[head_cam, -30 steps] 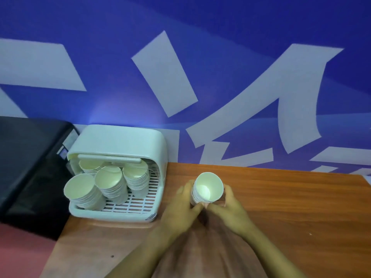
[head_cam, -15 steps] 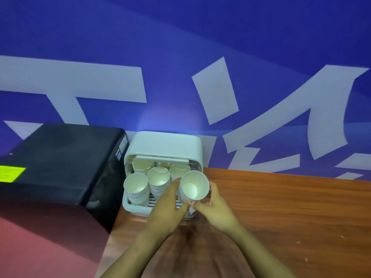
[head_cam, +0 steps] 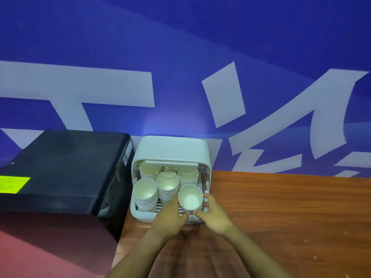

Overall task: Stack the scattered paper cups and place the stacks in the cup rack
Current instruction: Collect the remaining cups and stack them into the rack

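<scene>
A white cup rack with a domed hood stands at the left end of the wooden table. Several stacks of white paper cups stand inside it, among them one at the front left and one in the middle. My left hand and my right hand together hold another stack of paper cups over the rack's front right corner. Both hands grip its lower part, which they hide.
A black box-shaped machine with a yellow label stands directly left of the rack. A blue wall with pale lettering rises behind. Small white specks lie on the table at the right.
Both hands have carried the cup stack leftward from the table into the rack's front right corner. The camera has turned left, bringing the black machine into view.
</scene>
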Demonstrator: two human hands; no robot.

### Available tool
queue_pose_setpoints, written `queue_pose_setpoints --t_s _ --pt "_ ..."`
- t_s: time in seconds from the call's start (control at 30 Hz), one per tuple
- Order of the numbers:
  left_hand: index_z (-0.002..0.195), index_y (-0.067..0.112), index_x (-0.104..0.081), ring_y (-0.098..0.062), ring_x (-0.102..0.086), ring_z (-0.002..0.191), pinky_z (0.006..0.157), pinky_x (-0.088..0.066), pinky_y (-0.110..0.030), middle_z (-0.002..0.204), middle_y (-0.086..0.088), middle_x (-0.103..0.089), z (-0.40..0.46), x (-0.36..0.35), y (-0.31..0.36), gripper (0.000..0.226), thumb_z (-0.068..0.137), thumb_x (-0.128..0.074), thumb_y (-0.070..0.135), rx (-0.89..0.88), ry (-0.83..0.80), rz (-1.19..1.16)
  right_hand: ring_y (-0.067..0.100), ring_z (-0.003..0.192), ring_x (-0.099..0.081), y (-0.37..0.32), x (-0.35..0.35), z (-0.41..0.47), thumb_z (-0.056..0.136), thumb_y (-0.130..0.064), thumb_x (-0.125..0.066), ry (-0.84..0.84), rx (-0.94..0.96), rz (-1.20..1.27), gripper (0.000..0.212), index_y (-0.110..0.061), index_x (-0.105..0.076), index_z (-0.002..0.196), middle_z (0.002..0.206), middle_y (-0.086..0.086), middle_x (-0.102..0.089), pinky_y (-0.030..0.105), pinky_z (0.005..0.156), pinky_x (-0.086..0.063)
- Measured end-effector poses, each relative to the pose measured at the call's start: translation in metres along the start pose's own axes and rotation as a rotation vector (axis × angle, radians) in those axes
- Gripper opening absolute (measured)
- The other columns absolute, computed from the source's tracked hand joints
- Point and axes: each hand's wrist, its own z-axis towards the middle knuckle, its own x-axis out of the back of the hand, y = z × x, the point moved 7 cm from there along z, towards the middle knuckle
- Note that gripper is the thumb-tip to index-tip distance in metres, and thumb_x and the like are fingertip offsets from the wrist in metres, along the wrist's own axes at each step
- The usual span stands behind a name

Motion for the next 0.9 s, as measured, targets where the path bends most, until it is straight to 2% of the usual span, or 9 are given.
queue_pose_setpoints --t_s 0.1,0.17,0.3,0.4,0.53,0.63,0.77,0.9 --pt "0.141 0.033 -0.032 -0.012 -0.05 0.122 0.102 -0.042 -0.032 0.137 0.01 -0.051 -0.001 0.001 -0.005 0.064 0.083 -0.059 0.027 0.007 0.018 -0.003 0.014 0.103 -0.056 0.0 0.003 -0.001 0.082 -0.013 -0.064 0.013 -0.003 -0.025 0.055 -0.021 -0.041 0.132 0.114 -0.001 -0.058 0.027 0.09 -0.047" --pt "0.14 0.032 -0.035 -0.011 -0.049 0.123 0.101 -0.042 -0.031 0.136 0.011 -0.051 -0.005 0.01 -0.002 0.06 0.085 -0.059 0.029 -0.039 0.064 0.026 0.015 0.104 -0.055 -0.003 0.006 -0.002 0.082 -0.016 -0.064 0.028 0.025 -0.071 0.054 -0.025 -0.042 0.132 0.119 0.0 -0.056 0.026 0.09 -0.045" --pt "0.135 0.027 -0.044 -0.017 -0.05 0.116 0.095 -0.042 -0.035 0.129 0.007 -0.054 -0.006 0.049 0.019 0.05 0.087 -0.056 0.032 -0.193 0.259 0.329 0.015 0.114 -0.052 -0.02 0.018 -0.002 0.084 -0.026 -0.064 0.119 0.14 -0.195 0.058 -0.027 -0.039 0.137 0.131 -0.003 -0.047 0.026 0.093 -0.043" --pt "0.137 0.026 -0.041 -0.021 -0.045 0.122 0.098 -0.037 -0.036 0.133 0.004 -0.05 0.009 0.063 0.02 0.055 0.084 -0.056 0.03 -0.192 0.29 0.518 0.014 0.12 -0.048 -0.038 0.019 0.0 0.086 -0.033 -0.061 0.152 0.227 -0.322 0.059 -0.03 -0.036 0.139 0.139 -0.005 -0.041 0.027 0.098 -0.04" --pt "0.145 0.028 -0.024 -0.021 -0.027 0.138 0.109 -0.022 -0.046 0.145 0.002 -0.037 0.033 0.05 0.004 0.065 0.088 -0.054 0.036 -0.083 0.121 0.727 0.018 0.132 -0.038 -0.053 0.007 0.013 0.087 -0.044 -0.057 0.148 0.246 -0.455 0.063 -0.03 -0.03 0.143 0.148 -0.005 -0.03 0.031 0.103 -0.037" --pt "0.138 0.023 -0.032 -0.023 -0.021 0.14 0.11 -0.02 -0.052 0.14 -0.002 -0.041 0.041 0.032 -0.013 0.06 0.086 -0.056 0.042 -0.029 -0.039 0.804 0.021 0.133 -0.038 -0.06 -0.001 0.027 0.087 -0.047 -0.054 0.151 0.21 -0.518 0.064 -0.029 -0.029 0.143 0.152 -0.005 -0.021 0.035 0.098 -0.04" --pt "0.123 0.021 -0.048 -0.024 -0.037 0.128 0.107 -0.023 -0.05 0.13 -0.002 -0.051 0.036 0.022 -0.018 0.041 0.093 -0.042 0.048 -0.043 -0.142 0.843 0.02 0.138 -0.032 -0.059 -0.01 0.042 0.089 -0.045 -0.05 0.126 0.165 -0.594 0.063 -0.027 -0.027 0.144 0.157 -0.006 -0.013 0.036 0.1 -0.038" --pt "0.122 0.022 -0.048 -0.025 -0.05 0.116 0.11 -0.016 -0.051 0.124 -0.001 -0.056 0.032 0.022 -0.02 0.032 0.099 -0.037 0.041 -0.076 -0.198 0.896 0.022 0.133 -0.038 -0.057 -0.018 0.058 0.09 -0.047 -0.048 0.076 0.139 -0.644 0.06 -0.024 -0.031 0.143 0.15 -0.004 -0.027 0.036 0.099 -0.04"
